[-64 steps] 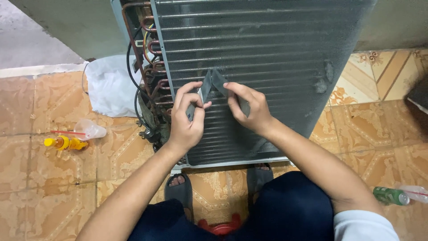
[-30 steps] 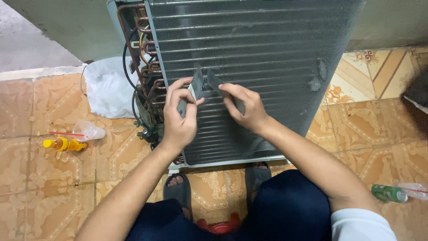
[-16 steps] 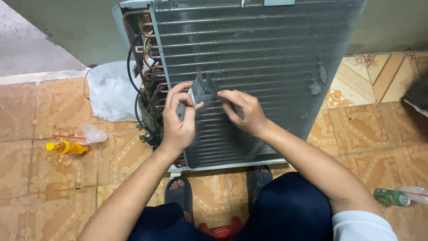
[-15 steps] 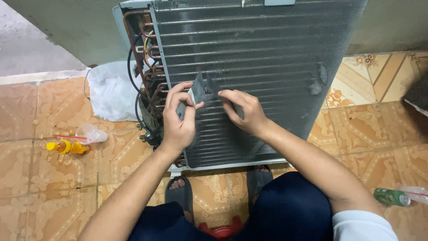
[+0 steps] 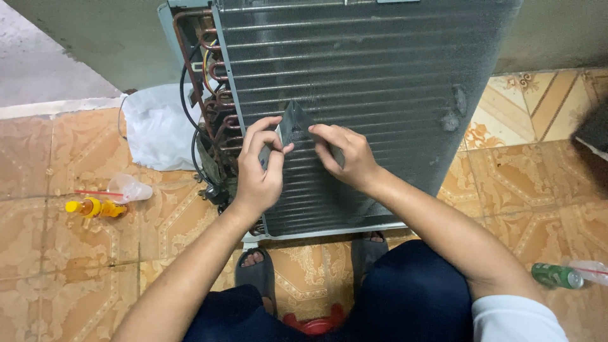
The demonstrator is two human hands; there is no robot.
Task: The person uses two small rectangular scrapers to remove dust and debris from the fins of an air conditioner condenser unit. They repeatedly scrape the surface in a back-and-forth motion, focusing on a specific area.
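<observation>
A large condenser coil (image 5: 380, 95) with grey fins stands on the tiled floor (image 5: 76, 253), behind the fingers of both hands. Copper tube bends (image 5: 212, 82) run down its side, just left of the left fingers. A white plastic bag (image 5: 155, 130) lies further left. The left hand (image 5: 259, 171) and the right hand (image 5: 345, 155) hold between them a dark grey sheet of dust lint (image 5: 292, 123), fingers pinched together on its edges, against the fins. A small yellow bottle (image 5: 95, 207) lies far left of the fingers.
</observation>
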